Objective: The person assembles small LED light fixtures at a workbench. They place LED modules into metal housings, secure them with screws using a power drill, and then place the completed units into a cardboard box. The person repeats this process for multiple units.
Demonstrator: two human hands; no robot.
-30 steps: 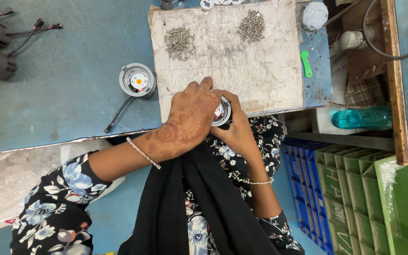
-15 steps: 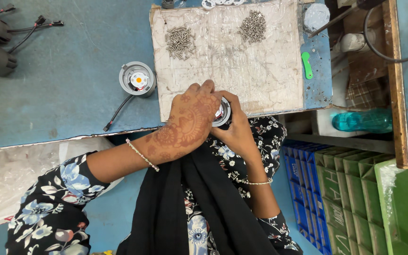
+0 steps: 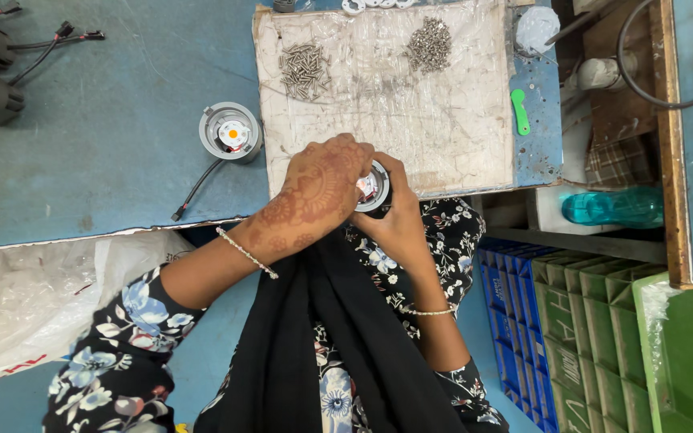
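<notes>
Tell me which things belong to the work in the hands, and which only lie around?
In use: left hand and right hand hold a small round lamp unit; two screw piles on the board.
Lying about: second lamp unit, green tool, teal bottle, crates.

Both hands are gripping a small round lamp unit [image 3: 373,190] at the near edge of the board [image 3: 459,136]: the left hand [image 3: 318,192] is covering it from above, the right hand [image 3: 399,224] is cupping it from below. Two screw piles [image 3: 305,70] [image 3: 429,45] are lying at the board's far side. A second lamp unit [image 3: 231,132] is sitting just left of the board.
</notes>
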